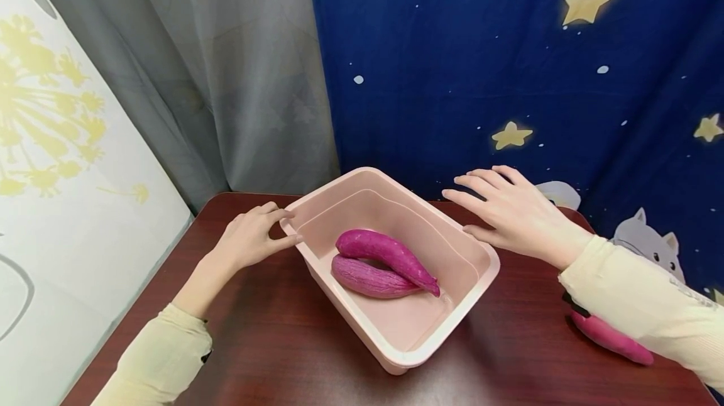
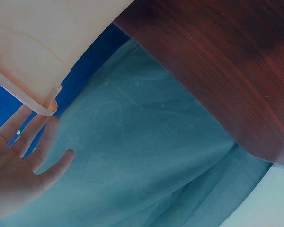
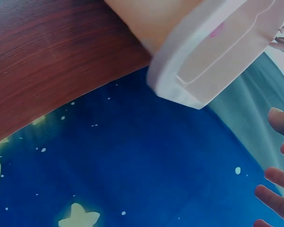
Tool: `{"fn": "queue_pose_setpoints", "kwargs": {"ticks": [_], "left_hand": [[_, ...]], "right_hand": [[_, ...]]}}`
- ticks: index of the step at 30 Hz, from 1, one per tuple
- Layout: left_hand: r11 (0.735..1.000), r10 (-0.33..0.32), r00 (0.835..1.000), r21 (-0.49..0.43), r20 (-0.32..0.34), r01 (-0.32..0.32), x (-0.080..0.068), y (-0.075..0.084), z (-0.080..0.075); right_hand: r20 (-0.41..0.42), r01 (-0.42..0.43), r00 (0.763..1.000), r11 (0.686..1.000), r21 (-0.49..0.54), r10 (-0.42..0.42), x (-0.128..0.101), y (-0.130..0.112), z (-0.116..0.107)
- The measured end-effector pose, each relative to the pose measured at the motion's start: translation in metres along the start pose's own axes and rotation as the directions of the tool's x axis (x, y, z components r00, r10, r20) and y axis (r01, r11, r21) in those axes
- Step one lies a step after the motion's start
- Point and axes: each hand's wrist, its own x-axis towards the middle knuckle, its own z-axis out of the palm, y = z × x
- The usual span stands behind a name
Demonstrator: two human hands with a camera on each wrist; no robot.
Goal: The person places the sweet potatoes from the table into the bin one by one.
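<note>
A pink plastic tub (image 1: 407, 324) stands slantwise on a dark red wooden table (image 1: 271, 330). Two purple sweet potatoes lie inside it, one (image 1: 390, 252) resting across the other (image 1: 367, 277). My left hand (image 1: 257, 236) is at the tub's left corner, its fingertips touching the rim. In the left wrist view the tub's corner (image 2: 33, 47) shows just above the spread fingers (image 2: 23, 137). My right hand (image 1: 503, 208) hovers flat, fingers spread, just beside the tub's right rim, holding nothing. The right wrist view shows the tub (image 3: 213, 56) and some fingertips (image 3: 274, 198).
A third pinkish-purple sweet potato (image 1: 613, 338) lies on the table at the right, partly under my right forearm. Behind the table hang a grey curtain (image 1: 226, 79) and a blue starry cloth (image 1: 481, 66). A white panel (image 1: 68, 173) borders the table's left edge.
</note>
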Motion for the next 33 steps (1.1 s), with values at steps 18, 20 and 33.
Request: {"fn": "queue_pose_setpoints", "kwargs": {"ticks": [18,20,33], "left_hand": [[1.0,-0.005,1.0,-0.005,0.005,0.005,0.0,0.001,0.0],[1.0,-0.006,1.0,-0.006,0.005,0.006,0.0,0.0,0.001],[1.0,-0.004,1.0,0.001,-0.008,0.004,-0.001,0.001,0.001]], "right_hand": [[-0.024,-0.102,0.994,0.994,0.022,0.103,-0.042,0.012,0.004],[-0.021,-0.119,0.993,0.993,0.01,0.12,-0.048,0.013,0.004],[-0.019,-0.152,0.988,0.987,0.053,0.153,-0.082,0.02,0.01]]}}
